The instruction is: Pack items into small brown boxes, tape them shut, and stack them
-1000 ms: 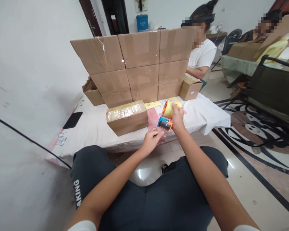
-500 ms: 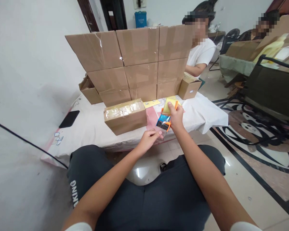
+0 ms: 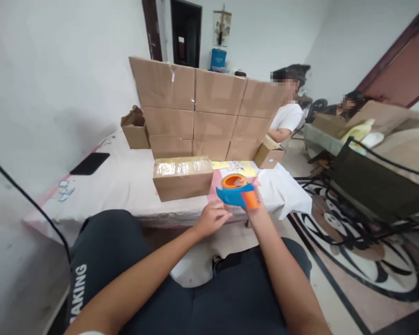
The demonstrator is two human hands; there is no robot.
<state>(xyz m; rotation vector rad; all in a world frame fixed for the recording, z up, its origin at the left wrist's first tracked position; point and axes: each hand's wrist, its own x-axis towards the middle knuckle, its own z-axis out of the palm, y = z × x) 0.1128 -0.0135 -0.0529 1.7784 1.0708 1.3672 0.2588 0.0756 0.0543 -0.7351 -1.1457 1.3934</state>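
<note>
A blue and orange tape dispenser [image 3: 234,196] is held above the table's front edge by my right hand [image 3: 254,208]. It is blurred, and an orange ring shows at its top. The dispenser covers most of my right fingers. Just left of it, my left hand [image 3: 213,218] is closed, its fingers curled together; I cannot make out whether tape is between them. A long taped cardboard box [image 3: 183,186] lies on the table [image 3: 125,186], to the left of the dispenser and beyond my left hand.
A tall cardboard panel [image 3: 214,111] stands across the table. An opened carton [image 3: 134,132] is at its left, a small carton [image 3: 269,156] at its right. A black flat object [image 3: 90,164] lies at left. Behind the panel sits a person [image 3: 288,116]. A dark chair [image 3: 370,186] stands at right.
My right hand has turned the tape dispenser over, so its blue side and orange ring show. My left hand has moved slightly down and left, apart from it. The view has shifted.
</note>
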